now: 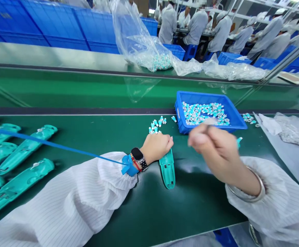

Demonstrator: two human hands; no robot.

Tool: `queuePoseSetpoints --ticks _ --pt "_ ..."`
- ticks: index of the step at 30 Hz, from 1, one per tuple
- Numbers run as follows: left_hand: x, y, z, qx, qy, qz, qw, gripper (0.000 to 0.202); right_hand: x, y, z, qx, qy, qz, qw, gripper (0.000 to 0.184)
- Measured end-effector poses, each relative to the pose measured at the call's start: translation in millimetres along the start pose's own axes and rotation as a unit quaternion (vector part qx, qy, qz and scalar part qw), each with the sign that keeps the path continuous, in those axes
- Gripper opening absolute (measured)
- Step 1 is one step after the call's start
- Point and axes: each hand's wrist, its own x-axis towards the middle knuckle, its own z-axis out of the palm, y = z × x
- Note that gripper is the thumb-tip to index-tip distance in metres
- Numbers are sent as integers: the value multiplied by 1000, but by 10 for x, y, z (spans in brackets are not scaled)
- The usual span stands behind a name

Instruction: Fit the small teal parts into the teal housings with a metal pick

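Observation:
My left hand (156,148) is curled over the top end of a teal plastic housing (167,169) and holds it upright on the green belt. A blue wrist strap (129,166) and a smartwatch (138,154) circle that wrist. My right hand (213,151) hangs above the belt, blurred by motion, its fingertips pinched on a small pale part (209,121). Just beyond it stands a blue plastic tray (208,97) full of small teal-and-white parts. Several loose parts (156,125) lie on the belt by my left hand.
Several teal housings (25,149) lie in a row at the left of the green conveyor belt (195,202). A clear plastic bag of parts (151,58) sits on the far ledge. Blue crates (61,25) and co-workers in white smocks (195,27) stand behind it.

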Motion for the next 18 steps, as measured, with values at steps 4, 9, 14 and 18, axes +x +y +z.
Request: queuePoseSetpoints --ticks 4,9,14,18 --pt "-10 -71 -32 -54 -10 -5 998 48 186 348 -160 -170 -29 89 981 15" --pt "-29 -307 -178 -281 -93 62 953 38 382 697 -27 -219 -64 152 962 8" --pt "-187 -549 -194 -519 -187 -1 834 38 368 810 442 -229 -110 127 959 7" --pt "-353 -556 -170 -652 -189 -43 733 39 358 880 645 -232 -147 139 951 14"
